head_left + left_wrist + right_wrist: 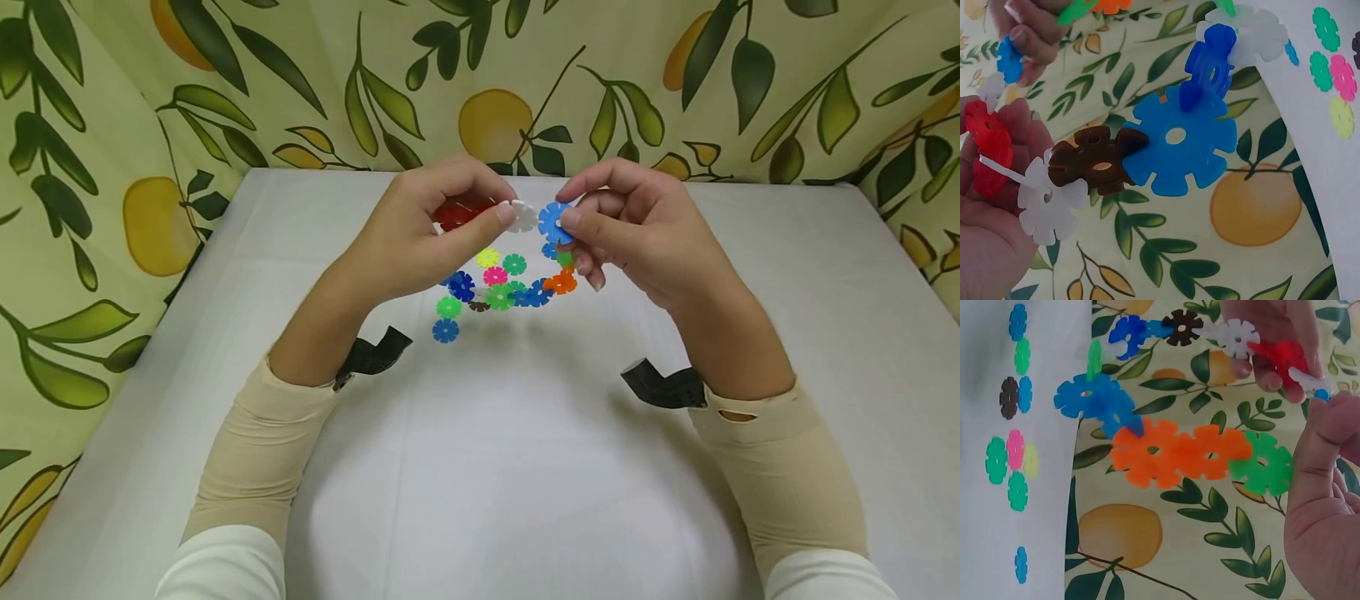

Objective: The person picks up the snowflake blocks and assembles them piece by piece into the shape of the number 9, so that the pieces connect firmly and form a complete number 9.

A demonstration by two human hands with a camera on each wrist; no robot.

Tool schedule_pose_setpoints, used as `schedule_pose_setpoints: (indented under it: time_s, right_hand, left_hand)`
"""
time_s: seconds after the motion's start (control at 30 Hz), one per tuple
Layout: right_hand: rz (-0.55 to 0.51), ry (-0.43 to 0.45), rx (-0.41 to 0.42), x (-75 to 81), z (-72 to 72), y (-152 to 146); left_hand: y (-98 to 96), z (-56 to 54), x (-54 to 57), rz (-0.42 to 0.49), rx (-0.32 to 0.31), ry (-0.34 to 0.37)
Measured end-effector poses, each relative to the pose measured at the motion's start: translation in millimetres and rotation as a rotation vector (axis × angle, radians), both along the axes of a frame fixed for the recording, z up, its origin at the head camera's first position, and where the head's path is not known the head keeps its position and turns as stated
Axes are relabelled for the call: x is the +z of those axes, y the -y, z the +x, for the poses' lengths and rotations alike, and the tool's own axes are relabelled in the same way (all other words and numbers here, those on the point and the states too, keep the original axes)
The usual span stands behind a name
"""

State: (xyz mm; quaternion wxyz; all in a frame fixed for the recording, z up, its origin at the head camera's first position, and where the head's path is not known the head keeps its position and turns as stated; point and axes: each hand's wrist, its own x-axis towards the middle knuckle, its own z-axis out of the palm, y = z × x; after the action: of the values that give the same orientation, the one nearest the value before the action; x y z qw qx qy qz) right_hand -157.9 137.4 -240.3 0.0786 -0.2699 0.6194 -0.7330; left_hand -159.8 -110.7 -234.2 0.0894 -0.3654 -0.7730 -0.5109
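My left hand (431, 229) pinches a white snowflake disc (525, 217) between thumb and fingertips. My right hand (645, 229) pinches a blue snowflake disc (551, 222), edge to edge with the white one; whether they interlock I cannot tell. Both discs are ends of one curved chain of slotted plastic discs hanging between the hands. From the left run red discs (992, 156), another white disc (1050, 203), a brown disc (1088, 164) and a larger-looking blue disc (1204, 147). Toward the right hand come orange discs (1147, 450) and a green disc (1266, 467).
Loose discs lie on the white tabletop (480, 467) beneath the chain, among them a yellow disc (487, 257), a pink disc (495, 276) and a blue disc (446, 331). A leaf-and-fruit patterned curtain (300, 75) borders the table's back and sides.
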Motion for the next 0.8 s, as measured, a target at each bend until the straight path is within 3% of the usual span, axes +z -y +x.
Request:
schedule_pose_setpoints:
  time_s: [0.17, 0.4, 0.6, 0.8]
  right_hand:
    - [-0.013, -0.011, -0.018, -2.0, 3.1, 6.0]
    - [-0.159, -0.020, -0.114, -4.3, 10.5, 21.2]
    - [-0.226, 0.050, -0.124, -4.7, 14.2, 24.3]
    - [-0.223, 0.098, -0.112, -6.0, 14.7, 25.4]
  left_hand:
    - [-5.6, -1.1, -2.8, 0.058, -0.039, -0.085]
    - [-13.6, -2.9, -8.3, 0.152, -0.006, -0.193]
    - [-16.4, -2.1, -10.5, 0.164, -0.023, -0.189]
    - [-13.8, -0.5, -9.1, 0.147, -0.027, -0.162]
